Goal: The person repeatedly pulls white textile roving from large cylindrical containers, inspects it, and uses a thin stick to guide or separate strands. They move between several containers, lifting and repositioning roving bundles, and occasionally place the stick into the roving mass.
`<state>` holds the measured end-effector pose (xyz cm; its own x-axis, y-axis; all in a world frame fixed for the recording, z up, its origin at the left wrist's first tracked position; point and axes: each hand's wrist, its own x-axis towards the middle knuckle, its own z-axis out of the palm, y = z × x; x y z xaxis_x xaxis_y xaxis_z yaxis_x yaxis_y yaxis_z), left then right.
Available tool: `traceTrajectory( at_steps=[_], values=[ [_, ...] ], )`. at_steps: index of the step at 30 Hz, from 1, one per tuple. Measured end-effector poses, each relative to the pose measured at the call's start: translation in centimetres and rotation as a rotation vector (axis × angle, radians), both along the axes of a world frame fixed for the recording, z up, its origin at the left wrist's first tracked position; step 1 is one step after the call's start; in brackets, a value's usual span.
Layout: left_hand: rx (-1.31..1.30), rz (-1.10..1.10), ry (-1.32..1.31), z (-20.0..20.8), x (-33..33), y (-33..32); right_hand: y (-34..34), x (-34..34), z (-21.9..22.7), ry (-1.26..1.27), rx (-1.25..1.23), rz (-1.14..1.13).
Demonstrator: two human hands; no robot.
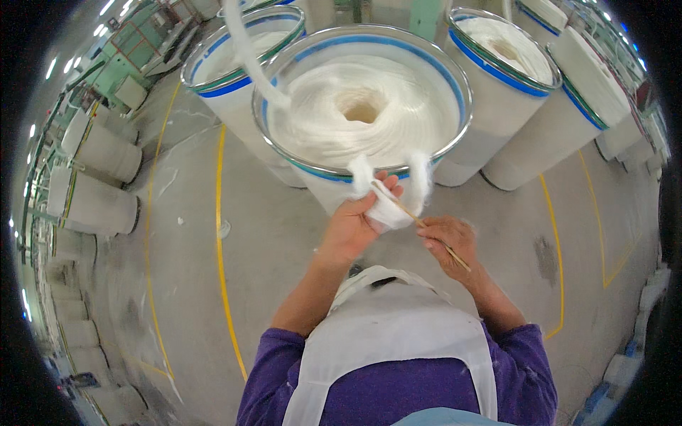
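Observation:
Just over the near rim of a large round can (455, 145), my left hand (355, 221) is closed on a soft white fibre sliver (389, 213). The sliver droops from the can's rim on both sides of my fingers. In my right hand (449, 243), pinched between the fingers, is a thin wooden stick (406, 209). The stick slants up to the left, its far end against the sliver at my left hand. Inside the can lies coiled white sliver (320, 89) with a hole in its middle. A thick strand (249, 60) rises from the coil's left side.
More fibre-filled cans stand close behind, one at the left (234, 96) and one at the right (483, 92). Another can (593, 78) leans in view at the far right. Yellow lines (221, 234) mark the grey floor. Green machinery (117, 60) is at the back left.

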<state>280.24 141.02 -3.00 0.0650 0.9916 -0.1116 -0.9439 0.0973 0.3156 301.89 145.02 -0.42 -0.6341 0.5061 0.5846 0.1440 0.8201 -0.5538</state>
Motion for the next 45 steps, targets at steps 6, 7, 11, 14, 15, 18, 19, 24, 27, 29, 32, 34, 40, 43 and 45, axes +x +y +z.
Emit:
traceTrajectory(
  at_steps=[6,7,11,14,15,18,19,24,27,29,32,34,40,43,45],
  values=[
    [-0.005,0.036,0.051,0.1,0.6,0.9,0.7,-1.1,-0.1,-0.088,0.297,-0.021],
    [-0.04,0.051,0.187,0.2,0.8,1.0,0.7,-1.1,0.1,-0.063,0.23,-0.007],
    [-0.069,0.016,0.127,0.6,1.3,2.1,0.4,0.0,0.9,0.164,-0.353,0.01],
    [-0.082,0.069,0.21,0.8,1.6,2.2,0.2,2.0,1.5,0.345,-0.755,-0.073],
    [-0.048,0.095,0.2,0.8,1.7,2.2,0.4,2.7,1.8,0.338,-0.818,-0.164],
    [-0.044,0.144,0.216,1.0,1.9,1.8,1.3,4.0,2.5,0.14,-0.911,-0.285],
    [-0.042,0.152,0.248,1.0,1.9,1.7,1.4,4.1,2.7,0.04,-0.91,-0.394],
    [-0.04,0.197,0.253,0.8,1.5,1.7,0.9,2.8,3.3,0.003,-0.279,-0.467],
    [-0.039,0.201,0.174,0.8,1.4,2.0,0.7,2.4,4.1,0.014,-0.174,-0.434],
    [-0.057,0.206,0.145,1.1,1.3,1.9,0.7,2.4,4.7,0.027,-0.325,-0.469],
    [-0.094,0.213,0.118,1.4,1.1,1.8,0.8,2.2,5.3,-0.16,-0.246,-0.573],
    [-0.056,0.228,0.116,1.6,1.1,1.8,0.9,1.9,5.5,-0.107,-0.118,-0.55],
    [-0.087,0.207,0.043,1.4,1.1,2.4,1.4,1.0,5.8,-0.186,-0.064,-0.593],
    [-0.023,0.222,-0.065,1.6,1.0,2.9,1.8,0.7,5.7,-0.143,0.01,-0.581],
    [-0.075,0.244,-0.085,1.7,1.1,3.3,1.9,0.5,5.5,-0.155,-0.003,-0.58]
  ],
)
